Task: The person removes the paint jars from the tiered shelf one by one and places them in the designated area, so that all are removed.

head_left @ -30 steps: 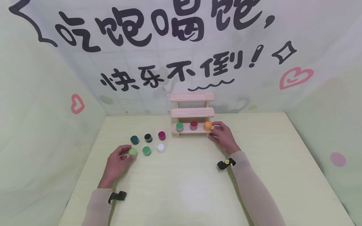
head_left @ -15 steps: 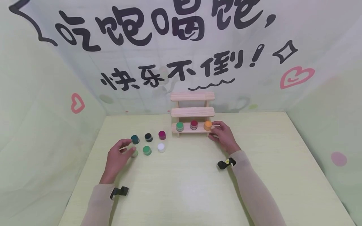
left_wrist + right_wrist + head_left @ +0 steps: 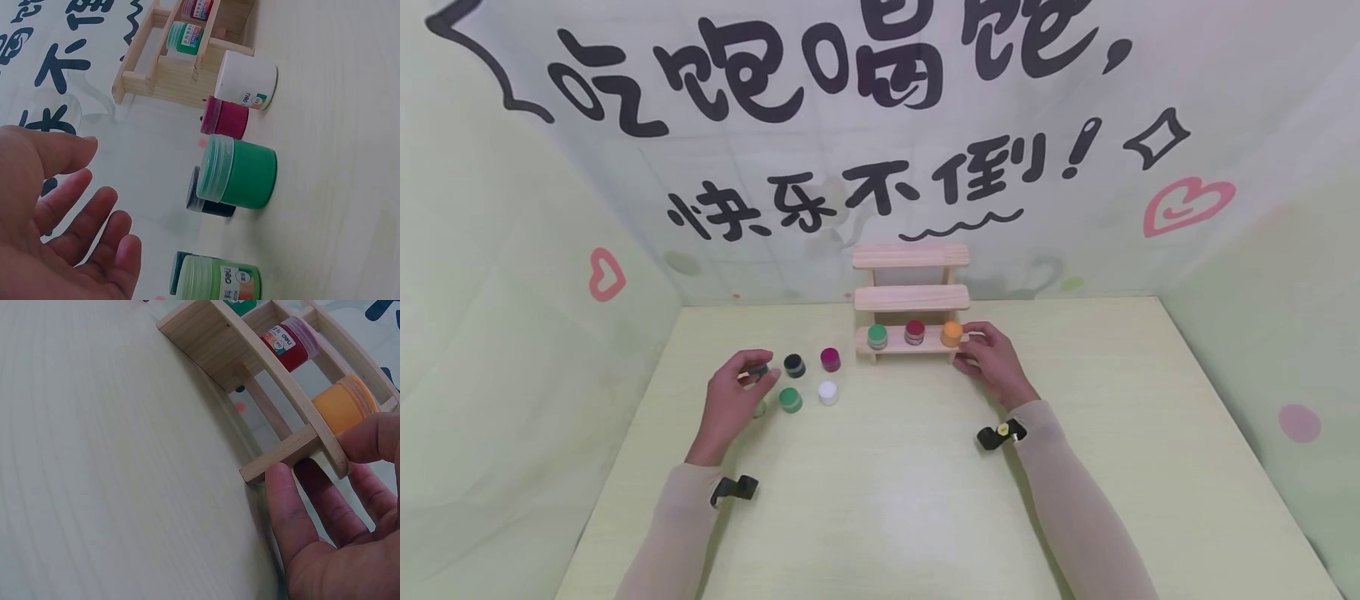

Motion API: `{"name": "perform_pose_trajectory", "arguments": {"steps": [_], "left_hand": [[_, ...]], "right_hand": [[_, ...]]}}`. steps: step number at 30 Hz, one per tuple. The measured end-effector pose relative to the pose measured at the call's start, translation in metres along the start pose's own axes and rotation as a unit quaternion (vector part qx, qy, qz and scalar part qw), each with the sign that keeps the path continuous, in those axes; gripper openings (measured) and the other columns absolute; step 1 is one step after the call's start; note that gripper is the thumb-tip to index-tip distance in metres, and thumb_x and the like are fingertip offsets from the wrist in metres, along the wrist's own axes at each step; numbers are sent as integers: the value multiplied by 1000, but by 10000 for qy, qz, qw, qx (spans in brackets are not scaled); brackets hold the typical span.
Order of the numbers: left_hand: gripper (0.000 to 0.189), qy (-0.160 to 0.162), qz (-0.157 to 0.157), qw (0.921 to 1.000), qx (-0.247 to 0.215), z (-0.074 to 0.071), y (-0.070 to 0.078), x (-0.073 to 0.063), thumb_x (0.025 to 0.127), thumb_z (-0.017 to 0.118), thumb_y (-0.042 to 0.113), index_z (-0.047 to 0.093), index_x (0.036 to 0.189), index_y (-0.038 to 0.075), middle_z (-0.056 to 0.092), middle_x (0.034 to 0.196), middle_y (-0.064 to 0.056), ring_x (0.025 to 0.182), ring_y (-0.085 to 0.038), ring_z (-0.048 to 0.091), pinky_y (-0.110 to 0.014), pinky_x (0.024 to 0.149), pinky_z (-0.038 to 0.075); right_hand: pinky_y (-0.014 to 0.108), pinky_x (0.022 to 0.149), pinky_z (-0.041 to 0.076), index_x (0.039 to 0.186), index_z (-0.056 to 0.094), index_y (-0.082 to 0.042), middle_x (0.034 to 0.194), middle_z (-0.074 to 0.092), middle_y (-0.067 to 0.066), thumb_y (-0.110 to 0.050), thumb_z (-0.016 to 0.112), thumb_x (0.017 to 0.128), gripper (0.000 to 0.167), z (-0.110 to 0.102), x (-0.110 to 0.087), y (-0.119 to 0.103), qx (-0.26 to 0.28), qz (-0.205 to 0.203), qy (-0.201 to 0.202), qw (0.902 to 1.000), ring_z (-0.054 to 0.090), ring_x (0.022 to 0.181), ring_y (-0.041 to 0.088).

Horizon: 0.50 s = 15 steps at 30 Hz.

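Note:
My left hand (image 3: 730,406) reaches over the left end of the loose paint jars, thumb and fingers spread, holding nothing. Between its fingertips, in the head view, shows a teal paint jar (image 3: 758,371); the light green paint jar (image 3: 234,281) stands in front of it, partly hidden by the hand in the head view. At the three-step wooden rack (image 3: 912,297), my right hand (image 3: 997,367) grips the right end of the lowest step, thumb above beside the orange paint jar (image 3: 344,406), fingers under it against the leg. A green (image 3: 877,337) and a red jar (image 3: 914,332) share that step.
Right of the left hand stand a black jar (image 3: 794,365) and a magenta jar (image 3: 830,359) at the back, with a green jar (image 3: 790,400) and a white jar (image 3: 827,392) in front. A printed cloth (image 3: 790,275) hangs close behind the rack.
My left hand has let go of the light green jar, leaving it on the table, and moved forward and right over the teal jar. The right hand has stayed at the rack.

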State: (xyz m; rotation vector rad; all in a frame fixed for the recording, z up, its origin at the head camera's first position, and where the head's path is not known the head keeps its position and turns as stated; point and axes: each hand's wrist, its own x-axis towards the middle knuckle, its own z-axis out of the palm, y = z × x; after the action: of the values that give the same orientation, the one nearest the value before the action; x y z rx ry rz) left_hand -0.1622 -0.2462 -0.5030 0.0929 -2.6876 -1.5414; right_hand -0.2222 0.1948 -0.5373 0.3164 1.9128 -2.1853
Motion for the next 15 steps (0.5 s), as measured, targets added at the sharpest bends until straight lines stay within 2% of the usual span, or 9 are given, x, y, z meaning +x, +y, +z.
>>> {"name": "perform_pose_trajectory", "arguments": {"steps": [4, 10, 15], "left_hand": [[43, -39, -48, 10000, -54, 7, 7, 3, 99, 75, 34, 65, 136, 15, 66, 139, -8, 130, -33, 63, -51, 112, 53], [41, -168, 93, 9995, -234, 19, 19, 9, 100, 75, 33, 66, 135, 16, 67, 139, -7, 130, -34, 63, -50, 108, 54], [37, -237, 212, 9982, -502, 30, 27, 15, 99, 76, 27, 67, 133, 15, 68, 136, -11, 128, -32, 65, -36, 102, 59]], "right_hand": [[27, 84, 65, 126, 59, -16, 110, 71, 0, -5, 63, 99, 29, 1, -1, -1, -50, 47, 46, 10000, 71, 99, 17], [27, 84, 65, 129, 57, -14, 112, 71, 1, -6, 62, 100, 31, 1, -1, -2, -224, 18, 94, 9997, 71, 101, 20], [28, 85, 65, 127, 58, -14, 109, 72, 0, -4, 62, 99, 30, 0, 0, 0, -165, 30, 100, 9998, 72, 99, 19]]}}
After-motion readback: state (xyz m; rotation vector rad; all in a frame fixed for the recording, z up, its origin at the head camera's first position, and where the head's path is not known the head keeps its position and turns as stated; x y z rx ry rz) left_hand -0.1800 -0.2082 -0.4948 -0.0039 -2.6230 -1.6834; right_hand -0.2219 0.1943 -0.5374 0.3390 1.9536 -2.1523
